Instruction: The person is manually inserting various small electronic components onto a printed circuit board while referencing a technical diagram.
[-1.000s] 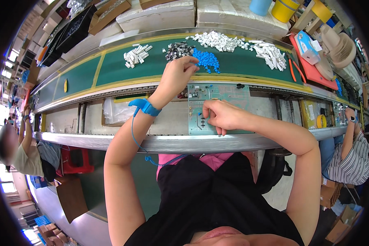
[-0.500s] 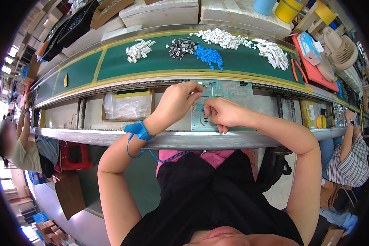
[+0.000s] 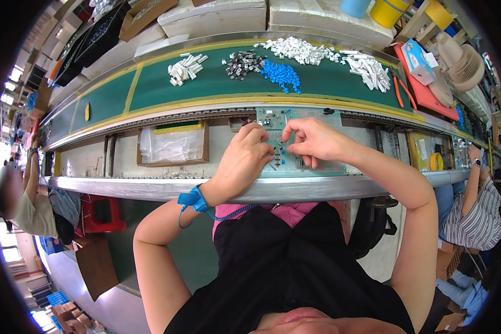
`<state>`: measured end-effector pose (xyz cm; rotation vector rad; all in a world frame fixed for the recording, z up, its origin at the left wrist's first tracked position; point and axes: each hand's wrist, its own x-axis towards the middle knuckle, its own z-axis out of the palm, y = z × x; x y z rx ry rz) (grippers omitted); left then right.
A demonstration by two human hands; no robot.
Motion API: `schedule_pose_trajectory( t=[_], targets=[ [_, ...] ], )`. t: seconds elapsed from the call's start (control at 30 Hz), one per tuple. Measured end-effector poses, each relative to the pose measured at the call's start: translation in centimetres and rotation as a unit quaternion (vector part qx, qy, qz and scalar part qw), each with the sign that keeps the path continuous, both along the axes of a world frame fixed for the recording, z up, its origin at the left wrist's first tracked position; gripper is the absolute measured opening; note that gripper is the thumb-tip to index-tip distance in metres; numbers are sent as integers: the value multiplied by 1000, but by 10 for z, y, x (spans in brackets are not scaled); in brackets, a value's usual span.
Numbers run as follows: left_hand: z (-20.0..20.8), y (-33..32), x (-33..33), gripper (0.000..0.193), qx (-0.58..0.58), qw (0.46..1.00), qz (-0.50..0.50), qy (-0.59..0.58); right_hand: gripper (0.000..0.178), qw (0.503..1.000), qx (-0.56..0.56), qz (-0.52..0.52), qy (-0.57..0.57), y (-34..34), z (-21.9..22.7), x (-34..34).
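Observation:
A green circuit board [image 3: 325, 166] lies across the rails in front of me, with small blue, black and silver parts standing on it. Over its left edge my left hand [image 3: 244, 157] bends down, thumb and fingers pinched together; whatever is between them is too small to make out. My right hand [image 3: 316, 141] hovers above the middle of the board. Its index finger and thumb curl toward each other next to the left fingertips, and their grip is also unclear. Near both sets of fingertips, a few blue components [image 3: 283, 162] sit on the board. A blue wrist strap [image 3: 192, 199] with a coiled cord circles my left wrist.
Beyond the rail, a green bench strip [image 3: 150, 89] bears piles of white connectors [image 3: 300, 51], black parts [image 3: 244, 65] and blue components [image 3: 282, 75]. Red-handled pliers [image 3: 398, 92] lie at right. A box with plastic bags [image 3: 172, 145] stands left. Co-workers [image 3: 473, 217] sit both sides.
My left hand has come down toward me, from the board's upper left to its middle left. The right hand has risen slightly, uncovering blue components on the board.

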<state>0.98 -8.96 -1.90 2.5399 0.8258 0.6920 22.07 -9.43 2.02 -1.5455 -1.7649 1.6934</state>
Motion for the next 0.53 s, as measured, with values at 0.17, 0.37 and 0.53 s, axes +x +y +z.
schedule_pose_trajectory(
  t=[0.17,0.37,0.53],
  targets=[
    [1,0,0,12,2,1000,-2,10,17,1000,3,-4,1,2,1,4],
    [1,0,0,12,-28,1000,7,12,16,1000,8,-17,10,6,3,5],
    [1,0,1,13,-35,999,1,19,15,999,13,-24,32,18,3,3]
  ],
)
